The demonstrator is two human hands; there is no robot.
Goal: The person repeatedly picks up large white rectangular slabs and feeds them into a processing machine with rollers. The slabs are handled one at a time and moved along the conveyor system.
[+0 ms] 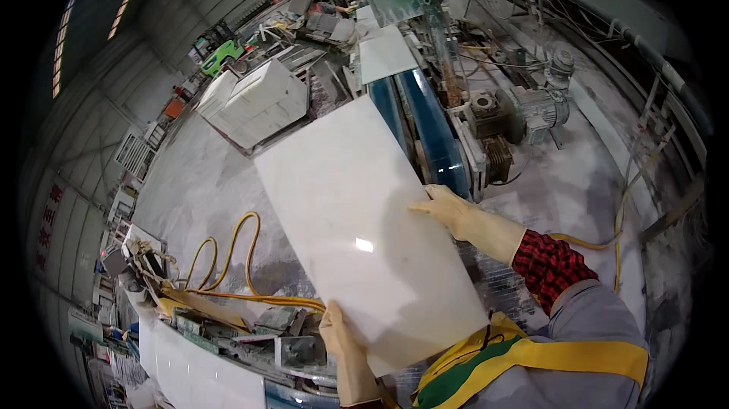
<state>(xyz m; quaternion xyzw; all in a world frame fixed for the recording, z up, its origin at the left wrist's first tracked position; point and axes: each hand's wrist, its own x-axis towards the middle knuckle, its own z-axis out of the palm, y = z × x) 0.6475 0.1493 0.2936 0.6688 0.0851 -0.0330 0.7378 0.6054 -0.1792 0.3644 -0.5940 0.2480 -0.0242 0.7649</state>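
Note:
A large rectangular white stone slab (342, 204) with a polished, light-reflecting face is held tilted in front of me. My left hand (339, 337), in a cream rubber glove, grips its lower left edge. On the opposite long edge, my right hand (456, 214) is closed, gloved alike, with the thumb over the face; the fingers beneath the slab are hidden. The slab's far right edge lies beside a blue belt conveyor (434, 132), and whether they touch I cannot tell. Farther along the conveyor lies another white slab (386, 54).
A stack of white slabs (262, 105) stands at the left. Yellow hoses (247, 246) loop over the floor. An electric motor (535, 109) sits right of the conveyor. More white slabs (197, 360) lie at the lower left. A green forklift (222, 57) is far back.

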